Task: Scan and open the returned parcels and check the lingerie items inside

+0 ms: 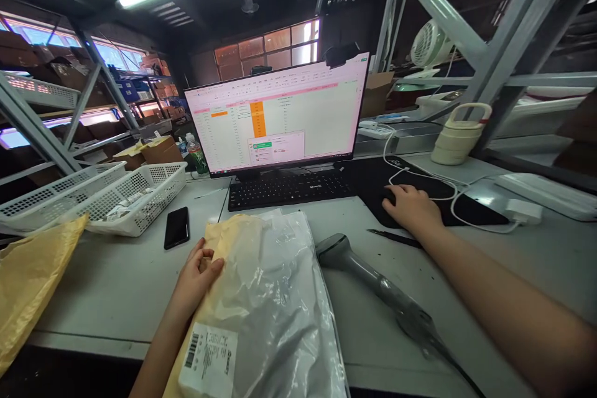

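In the head view, a shipping mailer [280, 298] in clear and yellow wrapping lies at the front of the desk, with a barcode label [209, 351] near its lower left. My left hand [198, 270] has its fingers curled at the mailer's left edge, the thumb over the wrapping. On the black mouse pad [373, 180], my right hand [413, 208] is closed over a dark computer mouse [390, 196], mostly hidden under the palm. A grey barcode scanner [373, 277] lies just right of the mailer, its cable running toward me.
Behind the mailer are a black keyboard [293, 189] and a monitor [280, 112] showing a spreadsheet. A phone [176, 227], white baskets [135, 199] and a yellow mailer [32, 286] are leftward. A dark pen-like tool [394, 237], charger [523, 211] and cream cup [459, 134] are rightward.
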`<state>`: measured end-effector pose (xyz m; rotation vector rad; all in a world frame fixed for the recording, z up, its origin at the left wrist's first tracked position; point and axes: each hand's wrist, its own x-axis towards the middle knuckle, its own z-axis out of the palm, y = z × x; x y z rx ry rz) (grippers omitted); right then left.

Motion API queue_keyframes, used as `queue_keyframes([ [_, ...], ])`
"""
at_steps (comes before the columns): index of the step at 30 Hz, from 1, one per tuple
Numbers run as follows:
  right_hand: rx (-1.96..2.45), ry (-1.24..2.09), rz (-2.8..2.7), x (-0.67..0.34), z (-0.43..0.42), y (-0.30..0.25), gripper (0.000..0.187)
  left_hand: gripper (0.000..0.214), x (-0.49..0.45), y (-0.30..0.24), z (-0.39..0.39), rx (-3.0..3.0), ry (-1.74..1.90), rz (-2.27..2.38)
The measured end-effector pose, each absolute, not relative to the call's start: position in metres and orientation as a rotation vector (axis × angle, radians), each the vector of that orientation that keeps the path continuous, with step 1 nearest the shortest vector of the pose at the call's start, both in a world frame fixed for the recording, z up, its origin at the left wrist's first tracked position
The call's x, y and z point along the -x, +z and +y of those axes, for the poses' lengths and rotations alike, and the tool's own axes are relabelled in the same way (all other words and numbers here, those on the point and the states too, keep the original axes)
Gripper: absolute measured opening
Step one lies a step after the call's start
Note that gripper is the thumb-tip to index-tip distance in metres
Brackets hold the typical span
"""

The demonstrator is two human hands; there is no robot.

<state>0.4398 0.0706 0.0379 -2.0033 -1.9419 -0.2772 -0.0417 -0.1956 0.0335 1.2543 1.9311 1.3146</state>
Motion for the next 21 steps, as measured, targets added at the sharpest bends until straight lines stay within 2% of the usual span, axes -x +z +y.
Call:
queue_keyframes([
  [10, 1.989, -0.316, -1.917, -0.445, 0.072, 0.035, 0.050, 0.039, 0.037, 0.037, -0.199, -1.209, 1.440, 1.681],
  [21, 1.934, -0.317, -1.920, -0.450, 0.081, 0.026, 0.050, 0.032, 0.025, 0.057, -0.207, -1.171, 1.365, 1.766],
])
